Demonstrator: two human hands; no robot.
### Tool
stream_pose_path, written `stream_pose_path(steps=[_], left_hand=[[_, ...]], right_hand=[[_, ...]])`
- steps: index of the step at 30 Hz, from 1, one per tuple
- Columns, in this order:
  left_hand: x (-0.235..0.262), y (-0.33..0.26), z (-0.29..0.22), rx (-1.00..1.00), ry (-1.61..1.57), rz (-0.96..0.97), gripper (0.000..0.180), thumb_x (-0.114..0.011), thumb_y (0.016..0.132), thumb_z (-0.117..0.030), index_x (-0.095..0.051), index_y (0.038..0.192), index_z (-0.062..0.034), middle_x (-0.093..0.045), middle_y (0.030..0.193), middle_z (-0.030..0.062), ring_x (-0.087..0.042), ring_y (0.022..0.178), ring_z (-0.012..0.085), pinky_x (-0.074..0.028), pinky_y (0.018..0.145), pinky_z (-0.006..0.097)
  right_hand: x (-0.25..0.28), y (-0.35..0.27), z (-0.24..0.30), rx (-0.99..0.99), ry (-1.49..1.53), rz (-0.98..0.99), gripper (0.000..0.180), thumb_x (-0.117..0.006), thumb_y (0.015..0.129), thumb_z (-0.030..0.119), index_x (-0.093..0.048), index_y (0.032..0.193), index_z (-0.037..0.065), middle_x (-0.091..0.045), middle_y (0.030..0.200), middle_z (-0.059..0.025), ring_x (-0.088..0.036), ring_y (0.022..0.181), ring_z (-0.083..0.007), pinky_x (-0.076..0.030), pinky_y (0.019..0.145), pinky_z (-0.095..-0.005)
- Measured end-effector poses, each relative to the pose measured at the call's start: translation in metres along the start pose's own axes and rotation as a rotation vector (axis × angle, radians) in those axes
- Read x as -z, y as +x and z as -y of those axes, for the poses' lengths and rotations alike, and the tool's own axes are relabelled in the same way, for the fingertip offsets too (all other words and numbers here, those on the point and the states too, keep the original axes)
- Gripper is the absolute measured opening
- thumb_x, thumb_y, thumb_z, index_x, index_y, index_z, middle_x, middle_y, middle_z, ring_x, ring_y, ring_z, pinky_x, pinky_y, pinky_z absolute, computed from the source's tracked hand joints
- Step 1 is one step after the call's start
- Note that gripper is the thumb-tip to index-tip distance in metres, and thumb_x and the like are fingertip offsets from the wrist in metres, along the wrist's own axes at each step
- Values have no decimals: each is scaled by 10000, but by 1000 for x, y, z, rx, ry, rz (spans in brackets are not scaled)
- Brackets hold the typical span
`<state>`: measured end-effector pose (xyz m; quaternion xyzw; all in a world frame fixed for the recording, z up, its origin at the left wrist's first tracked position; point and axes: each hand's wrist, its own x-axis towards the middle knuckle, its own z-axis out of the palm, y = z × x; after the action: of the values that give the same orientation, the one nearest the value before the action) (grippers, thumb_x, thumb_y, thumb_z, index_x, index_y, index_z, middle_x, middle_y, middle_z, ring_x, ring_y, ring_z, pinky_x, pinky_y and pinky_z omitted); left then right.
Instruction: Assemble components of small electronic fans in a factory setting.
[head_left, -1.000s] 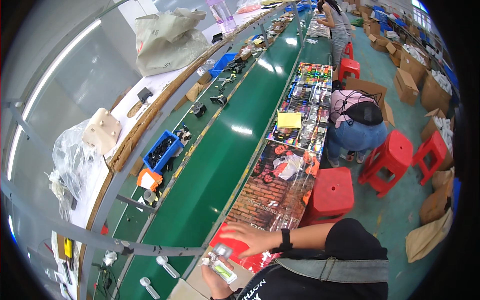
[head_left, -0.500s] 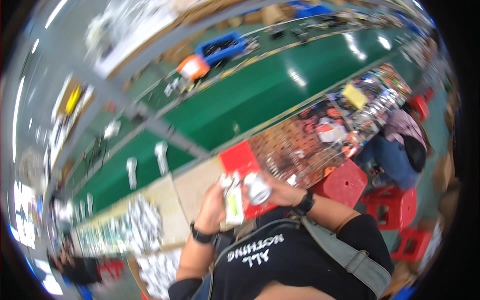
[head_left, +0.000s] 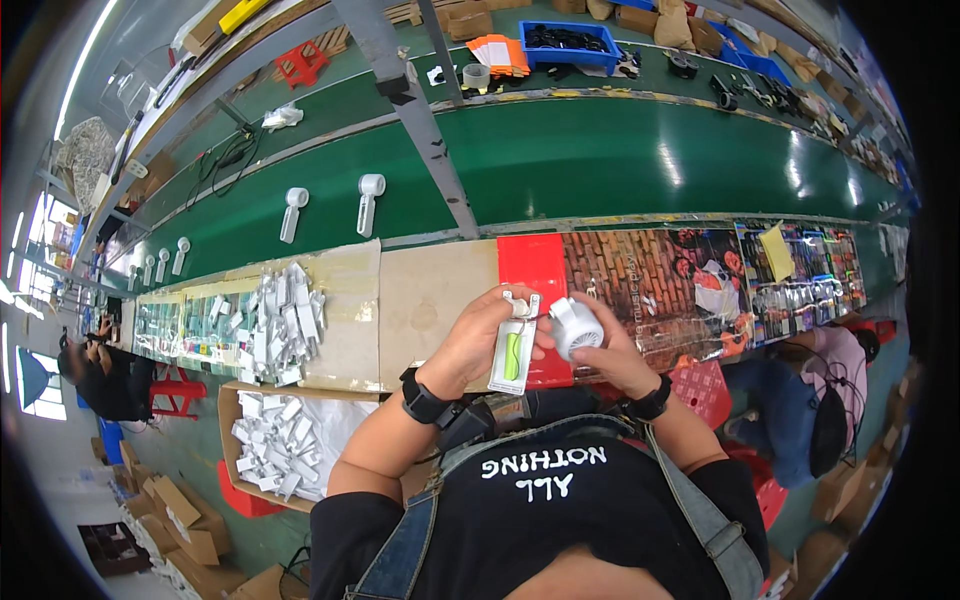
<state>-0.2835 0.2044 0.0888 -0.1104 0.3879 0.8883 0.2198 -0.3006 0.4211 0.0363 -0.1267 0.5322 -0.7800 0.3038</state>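
Observation:
My left hand (head_left: 468, 345) is closed on a white open handle shell (head_left: 508, 378), tilted slightly. In the shell lies a green cylindrical battery (head_left: 513, 355), with a dark wire beside it and small white parts at its top end. Close by on the right, my right hand (head_left: 625, 365) grips a round white fan head (head_left: 577, 330) with a slotted grille. Whether a wire joins the head to the handle, I cannot tell. Both hands are over the red patch (head_left: 535, 262) of the worktable.
White plastic parts (head_left: 285, 325) are heaped on the table at left, with more in a cardboard box (head_left: 228, 425) below. White handheld fans (head_left: 370, 205) lie on the green conveyor belt (head_left: 560, 150). A metal post (head_left: 425, 130) rises beyond the table. Co-workers sit at left and right.
My view has swung and become sharp. Both hands still hold the handle shell and the fan head, which now shows its grille more plainly.

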Motion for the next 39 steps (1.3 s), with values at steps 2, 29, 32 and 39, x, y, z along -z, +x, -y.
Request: stream_pose_path(steps=[2,29,32,39], left_hand=[[5,1,-1,28,145,-19,224,-409,899,-165,-483,1048,-15,-600,859,168,-632,660,250,-545,570,331],[3,0,10,-248,1372,73,193,-616,722,-98,-525,821,40,-583,640,155,-592,549,220,-471,530,327],[-2,-3,11,-304,1578,82,262,-636,678,-130,-523,835,46,-577,652,216,-601,598,337,-475,578,390],[5,0,16,-334,1668,32,309,-614,668,-131,-516,896,53,-591,682,233,-597,649,386,-477,601,421]], right_hand=[[12,3,2,377,-716,-216,641,-678,691,-1,-402,1261,92,-486,1172,-133,-562,959,-243,-501,727,-343],[14,9,78,601,-1232,230,574,-720,652,83,-495,1179,105,-525,1135,-109,-514,1079,-281,-369,956,-416],[4,12,87,339,-1038,323,695,-733,707,189,-405,1304,53,-462,1175,-174,-498,1068,-320,-412,909,-375],[-4,21,78,230,-1107,287,683,-700,750,249,-377,1317,47,-454,1185,-175,-499,1059,-323,-423,893,-381]])
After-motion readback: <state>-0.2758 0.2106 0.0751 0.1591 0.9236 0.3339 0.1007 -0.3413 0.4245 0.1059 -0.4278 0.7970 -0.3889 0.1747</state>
